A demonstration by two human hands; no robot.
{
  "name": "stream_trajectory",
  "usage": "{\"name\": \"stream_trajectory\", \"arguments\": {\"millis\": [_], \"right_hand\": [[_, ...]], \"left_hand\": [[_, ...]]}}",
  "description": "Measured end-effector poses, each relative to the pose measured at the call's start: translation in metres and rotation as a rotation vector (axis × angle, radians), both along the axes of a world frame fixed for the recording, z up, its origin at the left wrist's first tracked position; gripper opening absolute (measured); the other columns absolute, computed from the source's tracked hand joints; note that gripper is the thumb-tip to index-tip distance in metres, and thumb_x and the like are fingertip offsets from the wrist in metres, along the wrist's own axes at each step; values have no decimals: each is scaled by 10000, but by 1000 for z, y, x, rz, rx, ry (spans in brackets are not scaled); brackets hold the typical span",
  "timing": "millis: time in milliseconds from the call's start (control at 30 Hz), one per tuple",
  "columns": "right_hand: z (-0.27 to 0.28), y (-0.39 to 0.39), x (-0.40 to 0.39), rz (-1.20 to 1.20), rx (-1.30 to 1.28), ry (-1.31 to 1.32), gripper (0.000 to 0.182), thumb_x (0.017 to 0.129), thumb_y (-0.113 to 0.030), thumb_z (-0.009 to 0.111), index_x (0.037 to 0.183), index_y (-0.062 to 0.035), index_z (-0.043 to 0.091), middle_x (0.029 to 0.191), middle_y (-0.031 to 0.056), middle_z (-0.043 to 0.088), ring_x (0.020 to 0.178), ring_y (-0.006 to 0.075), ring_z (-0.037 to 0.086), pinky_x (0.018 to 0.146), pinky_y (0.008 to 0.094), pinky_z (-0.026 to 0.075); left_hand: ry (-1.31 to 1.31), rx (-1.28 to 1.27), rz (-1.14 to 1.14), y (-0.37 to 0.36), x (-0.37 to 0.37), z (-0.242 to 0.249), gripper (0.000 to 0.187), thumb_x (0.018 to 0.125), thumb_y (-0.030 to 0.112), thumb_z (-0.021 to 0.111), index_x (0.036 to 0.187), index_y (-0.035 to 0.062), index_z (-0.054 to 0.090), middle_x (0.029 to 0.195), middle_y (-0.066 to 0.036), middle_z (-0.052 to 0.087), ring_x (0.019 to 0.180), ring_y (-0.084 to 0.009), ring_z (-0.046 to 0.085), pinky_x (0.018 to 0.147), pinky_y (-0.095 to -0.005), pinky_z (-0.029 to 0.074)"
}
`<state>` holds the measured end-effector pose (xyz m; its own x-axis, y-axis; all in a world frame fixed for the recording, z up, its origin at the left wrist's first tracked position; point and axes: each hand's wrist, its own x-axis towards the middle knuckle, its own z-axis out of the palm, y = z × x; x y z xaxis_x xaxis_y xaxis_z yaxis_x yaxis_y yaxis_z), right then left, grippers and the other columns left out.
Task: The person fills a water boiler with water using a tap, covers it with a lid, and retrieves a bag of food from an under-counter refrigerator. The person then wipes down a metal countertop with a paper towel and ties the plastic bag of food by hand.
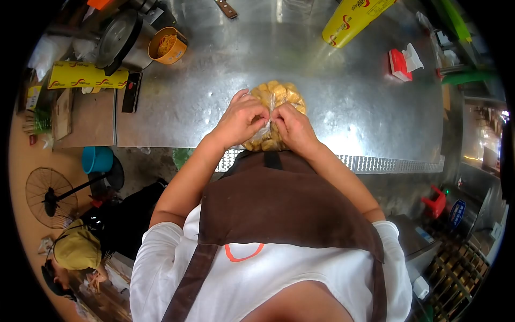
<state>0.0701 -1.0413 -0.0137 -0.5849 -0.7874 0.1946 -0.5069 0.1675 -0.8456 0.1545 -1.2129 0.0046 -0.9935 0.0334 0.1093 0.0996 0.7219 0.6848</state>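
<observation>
A clear plastic bag (292, 95) full of yellowish-brown pieces lies at the front edge of the metal table, against the brown apron. My left hand (242, 119) pinches the gathered plastic at the bag's middle from the left, its fingers closed. From the right, my right hand (292, 126) pinches the same gathered part, fingertips close to those of my left hand. Both hands rest over the bag and hide part of it. What the pieces are cannot be made out.
On the metal table (214, 64) stand a yellow cup stack (348, 24), a red tissue box (399, 65), an orange bowl (167, 45) and a large pot (120, 40). A fan (51, 197) and another person (78, 249) are at the lower left.
</observation>
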Motion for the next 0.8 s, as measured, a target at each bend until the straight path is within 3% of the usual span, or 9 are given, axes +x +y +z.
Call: {"name": "stream_trajectory", "arguments": {"millis": [333, 400, 800], "right_hand": [[-7, 0, -1, -11, -71, -113, 82, 797, 19, 555, 842, -28, 506, 809, 132, 540, 755, 317, 558, 657, 373, 450], [-9, 1, -2, -3, -48, -104, 105, 817, 36, 564, 876, -37, 515, 823, 91, 545, 729, 226, 557, 655, 304, 450], [-11, 1, -3, -82, 19, -200, 77, 831, 25, 535, 872, -38, 519, 752, 63, 559, 685, 171, 550, 644, 287, 457]], "left_hand": [[26, -24, 68, 9, -2, -6, 118, 701, 82, 688, 751, 83, 581, 748, -40, 562, 853, -230, 552, 1063, -467, 273], [47, -45, 127, 13, 0, -12, 130, 690, 91, 697, 732, 82, 574, 747, -39, 565, 837, -230, 550, 1063, -476, 269], [163, -137, 305, 35, 3, -19, 108, 655, 68, 682, 694, 90, 584, 703, -37, 559, 806, -243, 555, 1054, -502, 266]]}}
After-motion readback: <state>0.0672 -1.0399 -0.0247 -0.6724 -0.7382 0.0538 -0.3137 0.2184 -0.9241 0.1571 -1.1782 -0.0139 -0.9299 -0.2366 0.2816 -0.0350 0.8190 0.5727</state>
